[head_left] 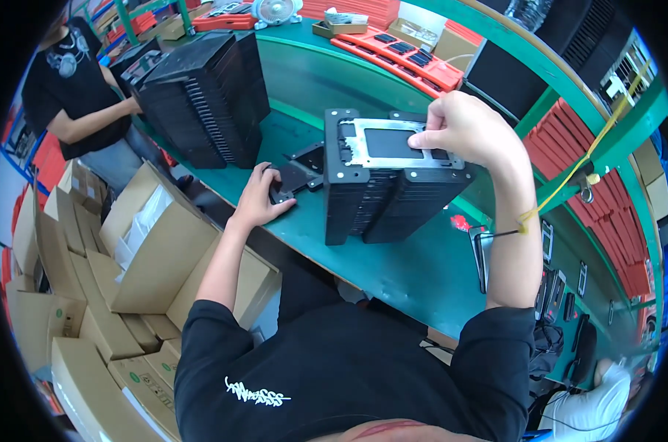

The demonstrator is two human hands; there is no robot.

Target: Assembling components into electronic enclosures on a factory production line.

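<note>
Second stack (183, 110) and carton (146, 272) holding plastic (142, 221) left of your black stack (422, 206), left fingers (283, 208) clasped round bracket (298, 177), right fingers (438, 110) atop, grip unclear

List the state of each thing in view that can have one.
Left hand: fingers and thumb around a black part.
Black part: low at the table's near edge.
Right hand: thumb on the silver frame's side.
Silver frame: flat atop the black stack.
Black stack: upright.
Carton: open.
Fan: running or not, unclear.

The frame (358, 144) is silver, the stack (382, 210) black.
</note>
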